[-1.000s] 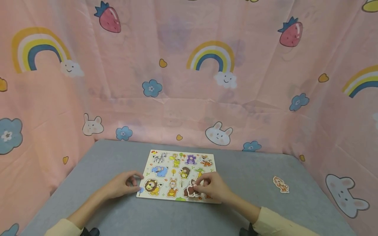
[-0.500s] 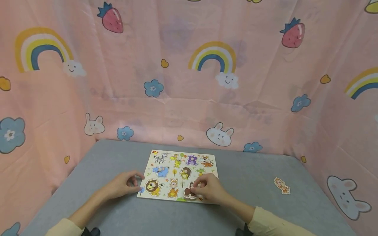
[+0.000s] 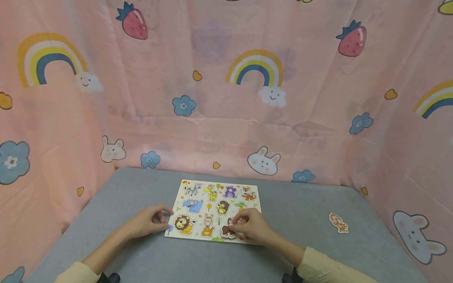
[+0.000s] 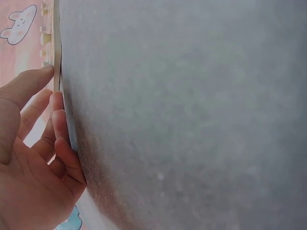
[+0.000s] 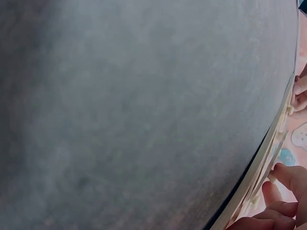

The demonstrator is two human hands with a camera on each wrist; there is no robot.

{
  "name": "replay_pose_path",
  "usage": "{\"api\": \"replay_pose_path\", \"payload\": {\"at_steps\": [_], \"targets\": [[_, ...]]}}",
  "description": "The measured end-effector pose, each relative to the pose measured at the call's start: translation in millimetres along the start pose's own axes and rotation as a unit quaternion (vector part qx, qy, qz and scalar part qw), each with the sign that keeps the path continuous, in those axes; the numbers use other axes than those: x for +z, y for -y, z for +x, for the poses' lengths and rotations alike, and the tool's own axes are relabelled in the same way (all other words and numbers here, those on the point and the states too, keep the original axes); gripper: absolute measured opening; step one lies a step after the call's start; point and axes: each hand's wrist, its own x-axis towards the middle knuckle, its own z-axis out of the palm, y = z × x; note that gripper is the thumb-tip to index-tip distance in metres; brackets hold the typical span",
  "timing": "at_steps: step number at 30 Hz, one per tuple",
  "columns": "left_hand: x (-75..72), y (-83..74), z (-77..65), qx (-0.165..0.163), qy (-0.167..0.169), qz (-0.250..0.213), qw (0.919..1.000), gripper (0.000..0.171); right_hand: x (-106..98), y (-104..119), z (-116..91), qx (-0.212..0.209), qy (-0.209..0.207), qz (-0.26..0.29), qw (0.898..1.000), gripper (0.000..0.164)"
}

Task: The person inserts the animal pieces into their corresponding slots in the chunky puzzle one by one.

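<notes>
A peg puzzle board with animal pieces lies on the grey table. At its lower right, my right hand pinches the small knob of a brown animal puzzle piece between thumb and index finger. The right wrist view shows the piece slightly tilted, close over the board's surface. My left hand rests at the board's left edge, thumb and index fingertips touching it apart from each other. In the left wrist view, the thumb meets the board's edge and the other fingers bend loosely below.
A loose monkey-like puzzle piece lies on the table to the right. Lion, kangaroo and elephant pieces sit on the board among several others. A pink printed cloth hangs behind and along both sides.
My right hand has shifted slightly left over the board with the brown animal puzzle piece, then hardly moves. The left hand stays at the board's edge. The head view has shifted a little.
</notes>
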Motion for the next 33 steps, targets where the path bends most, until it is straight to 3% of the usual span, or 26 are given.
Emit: {"api": "replay_pose_path", "payload": {"at_steps": [8,33], "targets": [[0.0,-1.0,-0.8,-0.002,0.004,0.001,1.0,0.035,3.9,-2.1,0.0,-0.004,-0.012,-0.038,0.999,0.01],[-0.2,-5.3,-1.3,0.003,-0.001,-0.01,0.9999,0.035,6.4,3.3,-0.4,0.022,-0.031,-0.073,0.997,0.017]]}}
